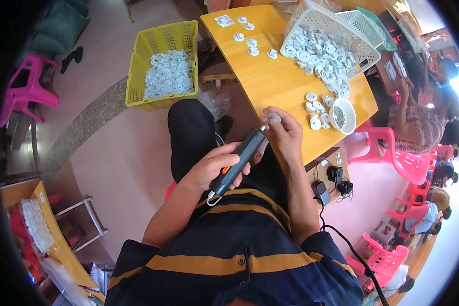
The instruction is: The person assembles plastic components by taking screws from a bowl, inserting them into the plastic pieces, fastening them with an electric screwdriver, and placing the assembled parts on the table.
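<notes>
My left hand (217, 168) is wrapped round a black electric screwdriver (238, 159) with an orange switch and a wire loop at its tail. The screwdriver's bit meets a small round white plastic part (274, 118), which my right hand (286, 133) pinches between thumb and fingers near the table's edge. Whether a screw sits under the tip is too small to tell. Just beyond my right hand, a white bowl (349, 122) of small metal screws (338, 117) stands on the yellow table (260, 76). Several similar white parts (315, 124) lie beside the bowl.
A white basket (296, 23) is tipped on its side, spilling white parts (324, 53) onto the table. On the floor, a yellow crate (134, 84) holds more parts. Black adapters (335, 174) and a cable (359, 257) lie at right. Pink chairs (403, 160) and other people (418, 117) are beyond.
</notes>
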